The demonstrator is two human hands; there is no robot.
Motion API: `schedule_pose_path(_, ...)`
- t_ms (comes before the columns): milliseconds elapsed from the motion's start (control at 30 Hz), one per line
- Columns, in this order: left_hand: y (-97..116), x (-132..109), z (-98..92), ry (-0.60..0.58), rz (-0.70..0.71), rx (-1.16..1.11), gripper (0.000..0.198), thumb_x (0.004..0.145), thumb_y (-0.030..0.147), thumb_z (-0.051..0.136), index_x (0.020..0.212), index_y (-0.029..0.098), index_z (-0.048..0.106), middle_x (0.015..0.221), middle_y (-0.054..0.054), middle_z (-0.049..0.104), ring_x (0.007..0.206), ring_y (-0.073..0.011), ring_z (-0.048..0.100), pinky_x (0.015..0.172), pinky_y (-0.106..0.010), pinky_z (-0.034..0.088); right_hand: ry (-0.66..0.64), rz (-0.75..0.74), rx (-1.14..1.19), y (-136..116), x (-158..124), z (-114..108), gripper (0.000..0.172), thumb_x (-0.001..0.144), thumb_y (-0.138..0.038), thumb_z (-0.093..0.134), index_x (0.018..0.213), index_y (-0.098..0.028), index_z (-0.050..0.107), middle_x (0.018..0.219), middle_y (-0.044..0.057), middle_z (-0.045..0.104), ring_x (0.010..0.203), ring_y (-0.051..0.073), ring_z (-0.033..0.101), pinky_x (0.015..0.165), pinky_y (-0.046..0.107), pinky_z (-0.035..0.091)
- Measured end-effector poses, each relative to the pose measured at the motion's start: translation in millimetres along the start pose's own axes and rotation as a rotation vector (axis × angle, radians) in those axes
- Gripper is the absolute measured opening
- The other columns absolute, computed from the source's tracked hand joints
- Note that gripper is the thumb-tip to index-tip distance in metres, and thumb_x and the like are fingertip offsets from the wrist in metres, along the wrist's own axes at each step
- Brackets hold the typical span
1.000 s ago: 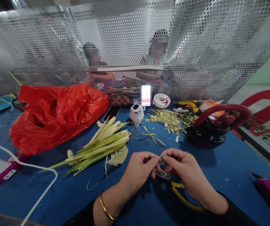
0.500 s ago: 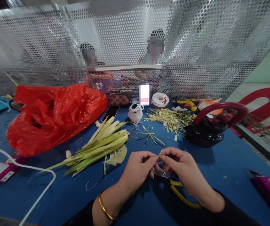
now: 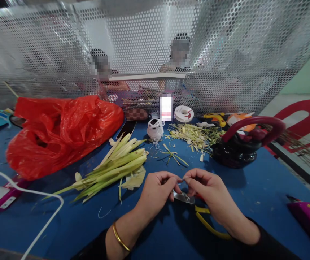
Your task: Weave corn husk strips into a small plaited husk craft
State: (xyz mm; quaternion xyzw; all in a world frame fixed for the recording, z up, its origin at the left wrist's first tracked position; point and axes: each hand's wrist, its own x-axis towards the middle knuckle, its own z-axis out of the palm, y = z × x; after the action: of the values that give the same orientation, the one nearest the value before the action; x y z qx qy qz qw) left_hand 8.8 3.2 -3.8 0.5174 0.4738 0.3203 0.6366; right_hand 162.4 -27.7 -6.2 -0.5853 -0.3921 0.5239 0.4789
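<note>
My left hand (image 3: pixel 158 189) and my right hand (image 3: pixel 210 193) meet over the near middle of the table, fingertips pinched. Between them runs a short, thin, pale strand (image 3: pixel 183 178), gripped at either end; its material is too small to make out. Just under my fingers shows a shiny metal blade-like piece (image 3: pixel 184 197). A yellow curved handle (image 3: pixel 211 227) lies below my right palm, partly hidden by it; whether it joins the metal piece I cannot tell. Left of my hands lies a bundle of pale green husk leaves (image 3: pixel 117 169).
Beyond my hands stand a ball of white string (image 3: pixel 155 130) and a white spool (image 3: pixel 183 114), near plant scraps (image 3: pixel 195 136). A black pot with a maroon handle (image 3: pixel 234 153) is at right, a red plastic bag (image 3: pixel 62 133) at left. Two people sit behind a perforated screen (image 3: pixel 141 43).
My fingertips have drawn slightly apart, and more of the thin strand shows between them. The metal piece and a red bit beside it are more exposed.
</note>
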Motion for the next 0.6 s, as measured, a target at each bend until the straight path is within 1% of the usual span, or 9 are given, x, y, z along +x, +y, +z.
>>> schedule_pose_path(167,0.5,1.4,-1.2,0.025,-0.004,-0.006,0.02,0.077,0.028,0.058,0.076,0.013,0.071,0.057,0.0,0.063,0.041,-0.0063,0.048,0.045,-0.019,0.037,0.005,-0.011,0.085,-1.7,-0.5,-2.5,0.022,0.066,-0.037,0.076,0.07,-0.017,0.066,0.048,-0.003,0.058,0.046,0.012,0.052,0.05,0.024,0.04)
schedule_pose_path(267,2.1,2.0,-2.4,0.046,0.013,-0.021,0.02,0.077,0.03,0.059,0.075,0.014,0.07,0.058,0.0,0.063,0.042,-0.0066,0.048,0.045,-0.02,0.038,0.068,-0.037,0.187,-7.8,0.0,-5.9,0.024,0.066,-0.037,0.078,0.069,-0.018,0.064,0.05,-0.003,0.057,0.047,0.011,0.052,0.048,0.022,0.04)
schedule_pose_path(300,3.1,2.4,-3.5,0.056,0.019,-0.022,0.02,0.078,0.03,0.059,0.075,0.014,0.07,0.058,-0.001,0.063,0.042,-0.0066,0.047,0.045,-0.02,0.037,0.093,-0.06,0.237,-10.6,0.5,-7.6,0.024,0.066,-0.036,0.078,0.07,-0.018,0.064,0.056,-0.002,0.06,0.05,0.011,0.053,0.049,0.022,0.042)
schedule_pose_path(367,6.5,3.4,-7.5,0.085,0.033,-0.018,0.019,0.077,0.03,0.06,0.075,0.015,0.07,0.059,0.0,0.063,0.042,-0.0064,0.047,0.045,-0.02,0.037,0.135,-0.107,0.359,-16.4,2.1,-12.1,0.023,0.067,-0.035,0.079,0.072,-0.019,0.063,0.075,0.002,0.068,0.056,0.011,0.058,0.053,0.023,0.047)
schedule_pose_path(433,11.8,4.9,-14.8,0.128,0.057,-0.009,0.018,0.077,0.029,0.06,0.075,0.015,0.071,0.059,0.0,0.064,0.042,-0.0061,0.047,0.045,-0.02,0.038,0.173,-0.12,0.489,-22.2,4.5,-18.1,0.023,0.066,-0.034,0.079,0.076,-0.02,0.063,0.089,0.003,0.07,0.06,0.012,0.06,0.056,0.024,0.05)
schedule_pose_path(467,15.1,5.8,-20.0,0.158,0.078,-0.005,0.018,0.077,0.029,0.06,0.075,0.015,0.071,0.059,0.0,0.063,0.043,-0.006,0.048,0.046,-0.019,0.038,0.199,-0.115,0.548,-25.0,5.9,-21.6,0.023,0.066,-0.034,0.079,0.077,-0.021,0.062,0.089,0.002,0.069,0.061,0.012,0.06,0.056,0.024,0.051)
schedule_pose_path(500,18.6,6.8,-26.0,0.193,0.102,-0.001,0.018,0.078,0.029,0.06,0.076,0.015,0.071,0.06,0.0,0.063,0.044,-0.0059,0.049,0.046,-0.019,0.038,0.222,-0.11,0.603,-27.7,7.2,-25.3,0.022,0.066,-0.032,0.079,0.077,-0.021,0.062,0.083,0.0,0.067,0.06,0.011,0.058,0.055,0.023,0.05)
schedule_pose_path(567,25.7,9.0,-40.7,0.273,0.169,-0.003,0.018,0.078,0.029,0.061,0.077,0.014,0.072,0.061,0.0,0.064,0.045,-0.0059,0.05,0.047,-0.019,0.04,0.254,-0.123,0.692,-32.7,9.5,-32.9,0.019,0.068,-0.027,0.077,0.073,-0.021,0.06,0.069,-0.004,0.058,0.055,0.008,0.051,0.051,0.02,0.046)
schedule_pose_path(600,28.9,10.2,-49.1,0.331,0.195,-0.004,0.018,0.078,0.029,0.062,0.079,0.014,0.072,0.062,0.0,0.064,0.046,-0.006,0.05,0.048,-0.019,0.041,0.261,-0.144,0.72,-34.8,10.4,-36.6,0.018,0.069,-0.024,0.075,0.07,-0.02,0.058,0.064,-0.006,0.052,0.052,0.007,0.047,0.049,0.019,0.044)
